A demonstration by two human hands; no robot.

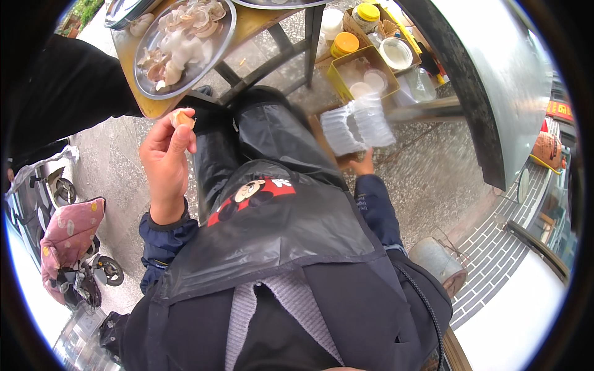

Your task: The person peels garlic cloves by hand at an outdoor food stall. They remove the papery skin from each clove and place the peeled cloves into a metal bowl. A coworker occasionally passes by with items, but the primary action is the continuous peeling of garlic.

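My left hand (pixel 169 157) pinches a garlic clove (pixel 184 119) between thumb and fingertips, just below the table's near corner. Above it, a round metal tray (pixel 222 55) holds garlic skins (pixel 195 21) and some pale cloves. A whole garlic bulb (pixel 140 25) lies left of the tray. My right hand (pixel 364 163) is low at my right side, at the near edge of a stack of white translucent plastic lids or containers (pixel 359 123). Its thumb is spread, and its other fingers are partly hidden by the stack, so its hold is unclear.
The wooden table's corner (pixel 151 109) juts out before my knees. Open cartons (pixel 341 76) with jars and tubs stand on the floor at the front right. A metal-sided counter (pixel 492 69) overhangs the right. A person's black sleeve (pixel 79 83) is at left, and a metal bucket (pixel 434 259) stands behind right.
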